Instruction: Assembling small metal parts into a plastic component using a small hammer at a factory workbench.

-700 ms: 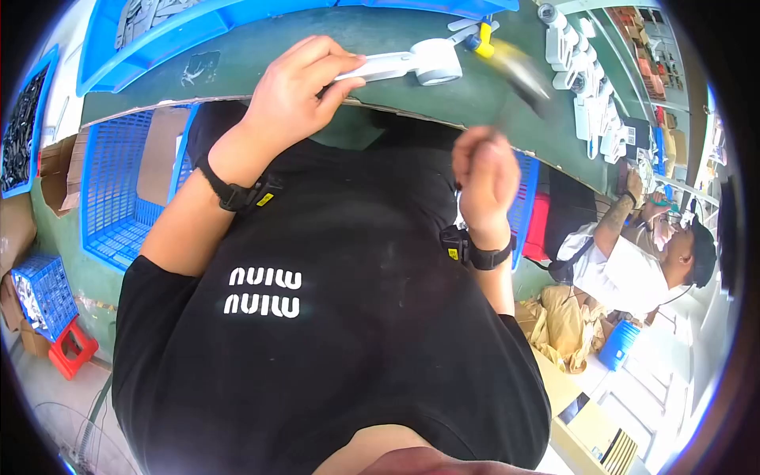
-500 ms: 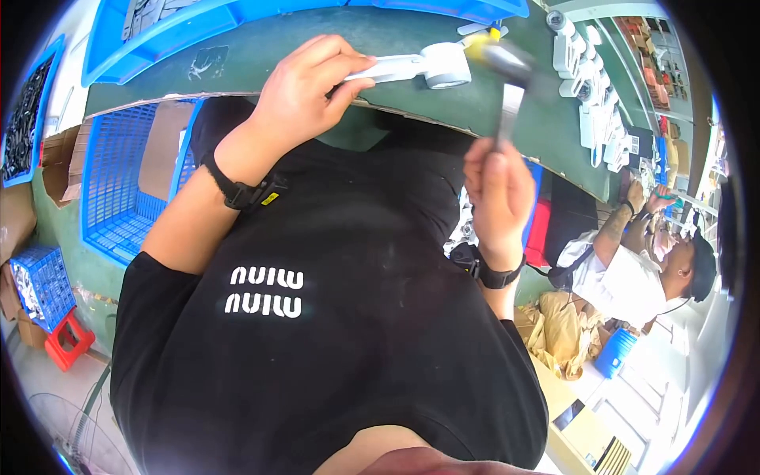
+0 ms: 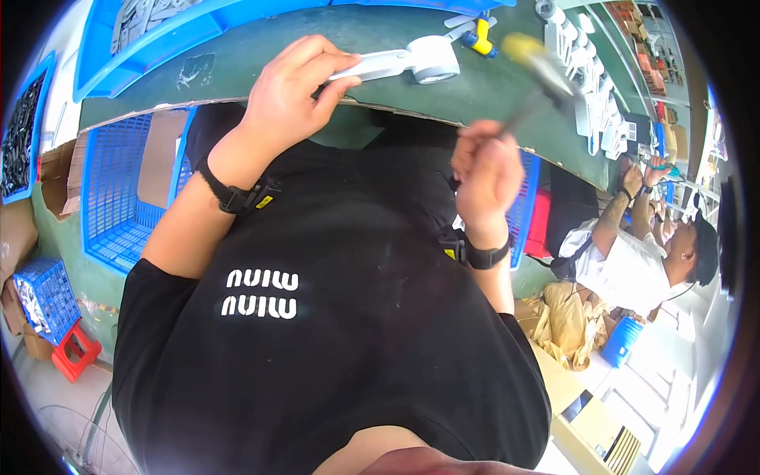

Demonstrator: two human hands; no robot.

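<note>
My left hand (image 3: pixel 293 87) is closed around the slim handle of a white part with a round, drum-shaped head (image 3: pixel 434 60); the head lies at the bench's near edge. My right hand (image 3: pixel 489 170) grips the dark handle of a hammer (image 3: pixel 546 75), its head blurred by motion and yellow on one end. The hammer head is lifted to the right of the white part, apart from it. Behind the part, a small yellow-and-blue piece (image 3: pixel 480 38) lies on the green bench (image 3: pixel 348 28) beside thin grey strips.
A blue tray (image 3: pixel 198 36) of grey parts sits along the bench's far left. White parts (image 3: pixel 590 87) stand in rows at the right. Blue crates (image 3: pixel 119 190) are below left. Another person (image 3: pixel 625 253) works at the right, beyond a red object (image 3: pixel 538 226).
The hammer has swung up and right, away from the white part's head, uncovering the yellow-and-blue piece. My left hand still holds the part, shifted slightly left in view.
</note>
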